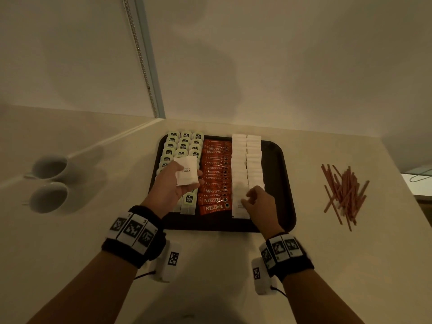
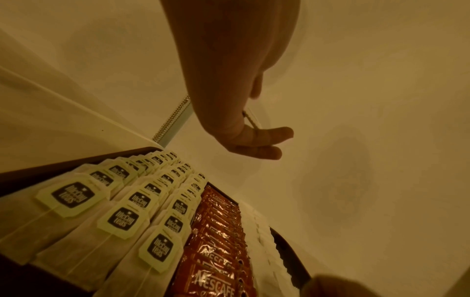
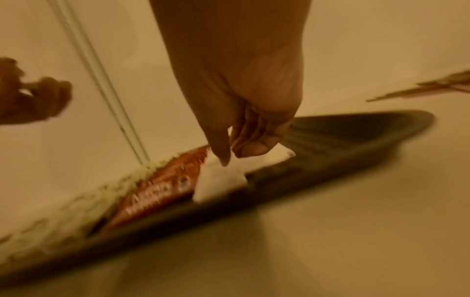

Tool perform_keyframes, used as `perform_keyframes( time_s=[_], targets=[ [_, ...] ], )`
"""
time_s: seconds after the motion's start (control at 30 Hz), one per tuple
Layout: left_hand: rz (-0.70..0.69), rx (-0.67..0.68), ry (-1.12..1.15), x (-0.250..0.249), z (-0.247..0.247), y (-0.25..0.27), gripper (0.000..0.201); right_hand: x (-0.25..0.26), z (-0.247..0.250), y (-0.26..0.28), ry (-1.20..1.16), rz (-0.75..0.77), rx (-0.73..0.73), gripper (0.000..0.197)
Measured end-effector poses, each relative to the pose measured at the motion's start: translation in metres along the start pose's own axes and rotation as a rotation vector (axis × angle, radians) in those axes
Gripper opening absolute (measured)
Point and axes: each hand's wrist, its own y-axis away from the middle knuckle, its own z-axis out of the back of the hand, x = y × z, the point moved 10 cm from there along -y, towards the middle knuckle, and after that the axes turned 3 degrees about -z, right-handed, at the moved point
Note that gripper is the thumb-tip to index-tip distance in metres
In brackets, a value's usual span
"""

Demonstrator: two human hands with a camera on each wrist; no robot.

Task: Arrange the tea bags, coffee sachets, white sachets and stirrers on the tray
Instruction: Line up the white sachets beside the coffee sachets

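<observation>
Tea bags (image 1: 181,157), Nescafé sachets (image 1: 214,174) and white sugar sachets (image 1: 245,160) fill the tray (image 1: 286,183) mid-frame, right hand (image 1: 259,202) pinching one into line, left hand (image 1: 174,183) gripping spares, stirrers (image 1: 342,195) heaped at right, waiting.

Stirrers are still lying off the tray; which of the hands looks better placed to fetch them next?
Probably the right hand: the stirrers lie on the counter to the right of the tray, on its side. The left hand holds white sugar sachets over the tea bags.
</observation>
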Motion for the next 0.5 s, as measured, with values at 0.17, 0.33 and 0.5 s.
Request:
perform_keyframes(
  time_s=[0.17, 0.33, 0.5],
  targets=[
    [-0.052, -0.030, -0.229, -0.001, -0.011, -0.005, 0.021, 0.100, 0.005, 0.012, -0.529, 0.140, 0.275, 0.024],
    [-0.187, 0.065, -0.494, -0.012, -0.039, 0.002, 0.020, 0.144, 0.014, 0.018, -0.603, 0.231, 0.310, 0.017],
    [-0.203, 0.157, -0.650, -0.021, -0.025, 0.017, 0.010, 0.089, 0.044, 0.000, -0.596, 0.094, 0.191, 0.020]
  ],
)
